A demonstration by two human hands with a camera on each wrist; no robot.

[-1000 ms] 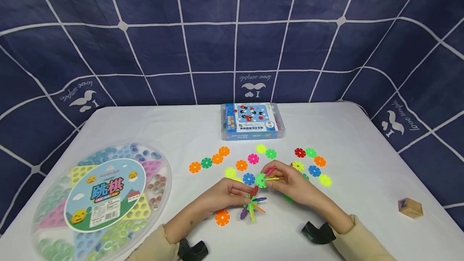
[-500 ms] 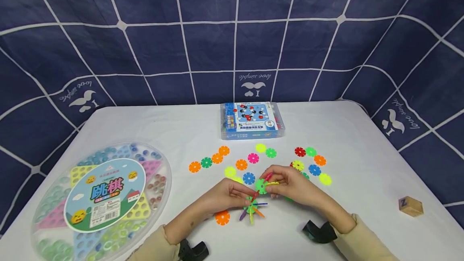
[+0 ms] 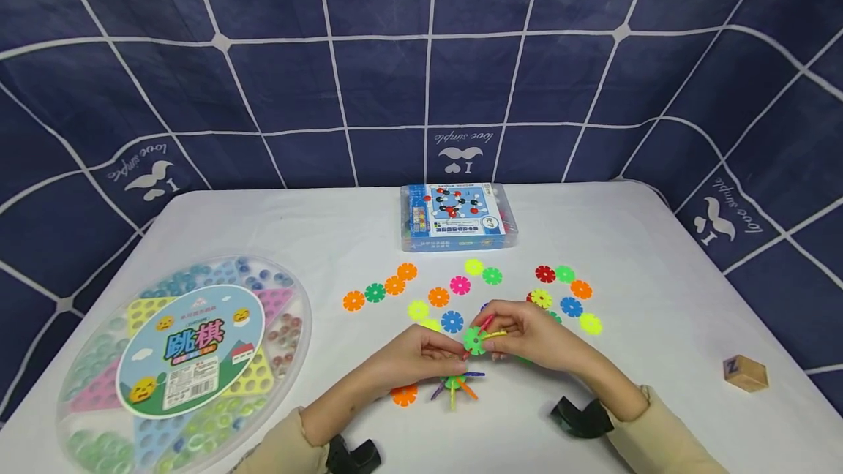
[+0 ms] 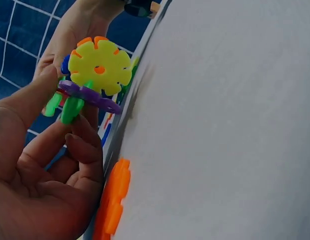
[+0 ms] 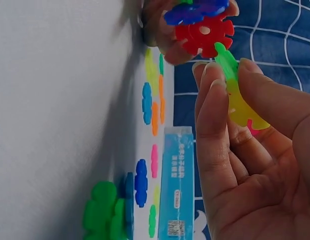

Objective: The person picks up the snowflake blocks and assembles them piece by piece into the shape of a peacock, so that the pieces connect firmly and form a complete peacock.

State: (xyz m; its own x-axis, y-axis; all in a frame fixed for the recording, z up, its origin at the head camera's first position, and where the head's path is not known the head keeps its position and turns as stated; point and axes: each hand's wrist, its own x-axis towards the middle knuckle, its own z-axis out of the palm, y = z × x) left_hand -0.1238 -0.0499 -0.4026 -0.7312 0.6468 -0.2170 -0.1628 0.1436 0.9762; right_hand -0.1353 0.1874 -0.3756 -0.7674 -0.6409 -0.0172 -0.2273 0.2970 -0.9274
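Note:
My left hand (image 3: 421, 352) pinches a cluster of notched plastic snowflake discs, with a yellow disc (image 4: 95, 62) and a purple disc (image 4: 95, 98) plain in the left wrist view. A red disc (image 5: 190, 37) sticks out of this cluster beside a blue disc (image 5: 200, 12). Between thumb and fingers, my right hand (image 3: 533, 335) grips a smaller joined piece: a green disc (image 3: 473, 341) with a yellow disc (image 5: 241, 107) and a pink one slotted in. In the right wrist view the green disc's edge meets the red disc's rim. Both pieces are held up over the table.
Loose snowflake discs, such as an orange disc (image 3: 405, 395) and a blue disc (image 3: 452, 322), lie around the hands. Behind them is a plastic box (image 3: 459, 218) with a molecule picture. A round Chinese checkers set (image 3: 299, 328) lies left, a wooden block (image 3: 746, 374) right.
The two pieces have come together: my right hand has moved slightly left and down, and the red disc now meets the green one. The left cluster has tilted in the hand.

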